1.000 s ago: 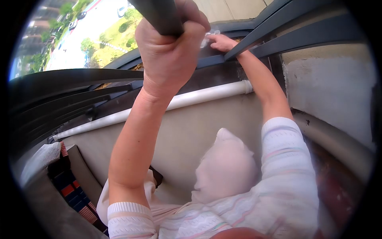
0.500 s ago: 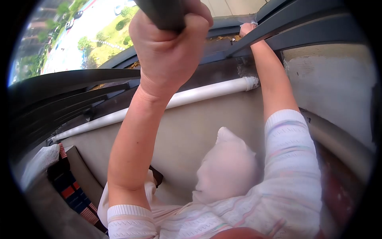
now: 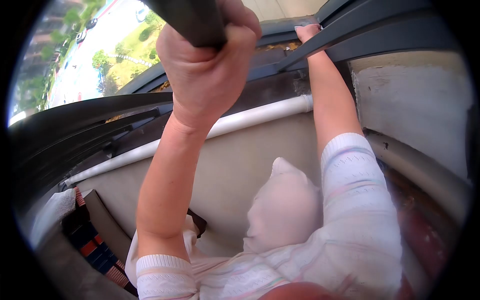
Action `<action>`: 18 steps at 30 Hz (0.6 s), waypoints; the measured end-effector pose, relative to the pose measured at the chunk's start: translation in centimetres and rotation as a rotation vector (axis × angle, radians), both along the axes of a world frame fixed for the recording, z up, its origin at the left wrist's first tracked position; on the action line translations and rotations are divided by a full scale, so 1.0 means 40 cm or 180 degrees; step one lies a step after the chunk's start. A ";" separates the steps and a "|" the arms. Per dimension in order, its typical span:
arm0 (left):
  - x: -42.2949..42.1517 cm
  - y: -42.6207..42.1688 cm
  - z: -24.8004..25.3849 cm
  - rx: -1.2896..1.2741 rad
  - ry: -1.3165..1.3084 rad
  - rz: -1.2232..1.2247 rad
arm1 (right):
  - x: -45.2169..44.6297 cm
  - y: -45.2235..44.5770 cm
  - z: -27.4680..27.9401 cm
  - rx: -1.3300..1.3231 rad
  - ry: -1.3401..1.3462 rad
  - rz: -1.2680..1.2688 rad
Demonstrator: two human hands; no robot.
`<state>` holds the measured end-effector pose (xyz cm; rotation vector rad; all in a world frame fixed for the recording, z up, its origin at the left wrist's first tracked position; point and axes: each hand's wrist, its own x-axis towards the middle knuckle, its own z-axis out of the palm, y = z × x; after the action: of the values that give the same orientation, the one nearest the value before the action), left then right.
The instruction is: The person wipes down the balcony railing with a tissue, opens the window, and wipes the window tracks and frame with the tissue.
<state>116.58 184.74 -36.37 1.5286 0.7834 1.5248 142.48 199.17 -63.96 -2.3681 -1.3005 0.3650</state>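
Observation:
My left hand (image 3: 202, 75) is wrapped round a dark railing bar (image 3: 192, 22) that rises close to the camera. My right arm stretches out between the grey railing bars (image 3: 370, 37) at the top right. At its end my right hand (image 3: 308, 33) is closed low on the outer ledge, beside the dark frame and a strip of brownish debris (image 3: 272, 55). A small whitish bit shows at its fingers, too small to name, and the bars partly hide the hand.
A white pipe (image 3: 260, 116) runs along the low wall (image 3: 240, 145) beneath the railing. My bent knee (image 3: 285, 210) in pale cloth is near the wall. A striped dark-blue and red cloth (image 3: 95, 247) lies at lower left. Outside, far below, are trees and a road (image 3: 82, 65).
My right hand has shifted slightly left and up along the ledge, its arm following. My left hand keeps its grip on the bar, and the view has tilted a little.

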 end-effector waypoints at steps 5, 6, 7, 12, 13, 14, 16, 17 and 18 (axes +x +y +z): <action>0.004 0.003 0.001 0.0008 0.0003 0.0002 | 0.049 0.060 -0.088 -0.1268 -0.0109 0.0534; 0.003 0.001 0.001 0.0021 0.0000 0.0004 | 0.041 0.038 -0.078 -0.1353 -0.0066 0.0860; 0.003 0.000 0.001 0.0030 -0.0004 0.0005 | 0.034 0.014 -0.056 -0.1361 0.0057 0.1254; 0.006 -0.002 -0.001 0.0027 -0.0097 -0.0008 | -0.056 -0.027 0.034 -0.1593 0.1355 0.2833; 0.004 -0.001 -0.001 0.0040 -0.0086 -0.0016 | -0.088 -0.033 0.057 -0.1524 0.1428 0.3302; -0.002 0.004 -0.007 -0.0011 0.0041 0.0039 | -0.120 -0.058 0.076 -0.1524 0.1441 0.3626; 0.008 -0.008 -0.002 -0.0179 -0.0531 0.0007 | -0.167 -0.038 -0.007 -0.1185 0.2504 0.3822; 0.007 -0.018 -0.001 -0.0289 -0.0792 0.0006 | -0.162 -0.038 -0.021 -0.1088 0.3031 0.3474; 0.000 -0.018 0.006 -0.0216 -0.0376 0.0028 | -0.134 -0.028 -0.056 -0.1157 0.3383 0.3336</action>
<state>116.60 184.04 -36.15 1.3744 0.7666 1.5640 137.13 198.07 -66.19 -1.0251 -1.7550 1.9235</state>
